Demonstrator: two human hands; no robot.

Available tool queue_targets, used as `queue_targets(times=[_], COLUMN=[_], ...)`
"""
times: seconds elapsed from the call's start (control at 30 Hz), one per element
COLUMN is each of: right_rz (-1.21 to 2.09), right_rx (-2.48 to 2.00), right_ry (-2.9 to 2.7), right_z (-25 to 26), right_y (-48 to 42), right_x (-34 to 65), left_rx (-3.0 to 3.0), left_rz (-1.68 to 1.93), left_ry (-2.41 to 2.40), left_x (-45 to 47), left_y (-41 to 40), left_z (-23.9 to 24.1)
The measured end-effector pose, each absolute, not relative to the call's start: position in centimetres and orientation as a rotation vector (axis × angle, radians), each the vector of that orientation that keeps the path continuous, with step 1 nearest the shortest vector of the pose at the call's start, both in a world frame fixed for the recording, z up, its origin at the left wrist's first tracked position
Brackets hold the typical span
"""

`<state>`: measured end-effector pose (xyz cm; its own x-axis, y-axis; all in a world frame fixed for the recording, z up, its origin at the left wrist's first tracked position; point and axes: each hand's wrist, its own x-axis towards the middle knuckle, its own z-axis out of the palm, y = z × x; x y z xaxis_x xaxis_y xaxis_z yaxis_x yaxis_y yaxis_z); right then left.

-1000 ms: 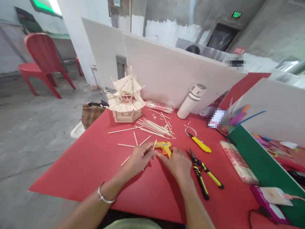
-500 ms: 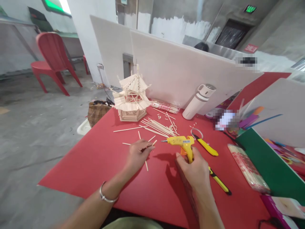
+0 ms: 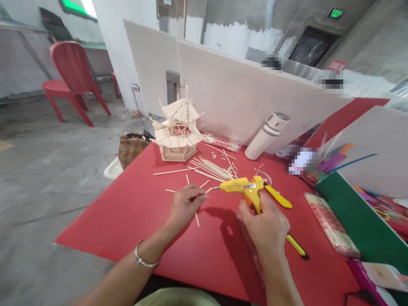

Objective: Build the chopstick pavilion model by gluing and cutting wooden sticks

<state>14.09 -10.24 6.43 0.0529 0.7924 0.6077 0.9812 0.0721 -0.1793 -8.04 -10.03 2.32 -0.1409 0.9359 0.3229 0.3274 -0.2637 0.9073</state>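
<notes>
My left hand (image 3: 185, 205) pinches a short wooden stick (image 3: 207, 191) over the red table (image 3: 134, 221). Its free end points right, toward the glue gun's nozzle. My right hand (image 3: 266, 225) is wrapped round the handle of a yellow glue gun (image 3: 242, 185), held level with the tip nearly touching the stick's end. A second thin stick (image 3: 197, 219) lies under my left hand. Behind them stands a small wooden pagoda model (image 3: 178, 126) next to a scatter of loose sticks (image 3: 212, 169).
Yellow-handled scissors (image 3: 274, 194) and pliers (image 3: 296, 246) lie right of the gun. A white bottle (image 3: 266, 135) leans on the white partition (image 3: 242, 93). A stick packet (image 3: 330, 225) and a green board (image 3: 360, 221) are on the right; a red chair (image 3: 72, 76) and woven basket (image 3: 131, 148) on the left.
My right hand lifted the glue gun off the table and brought its nozzle to the end of the stick held by my left hand. The pliers are now partly hidden behind my right hand.
</notes>
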Motion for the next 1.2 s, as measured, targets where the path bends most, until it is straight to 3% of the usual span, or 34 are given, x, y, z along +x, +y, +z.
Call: queue_targets(times=[1.2], right_rz=[-0.466], right_rx=[-1.797], right_ry=[-1.796], right_z=[6.52], right_y=[-10.41], right_x=[14.52], left_rx=[1.592], left_rz=[1.41], left_ry=[1.436], left_x=[-7.92], left_y=[-10.09], left_z=[2.17])
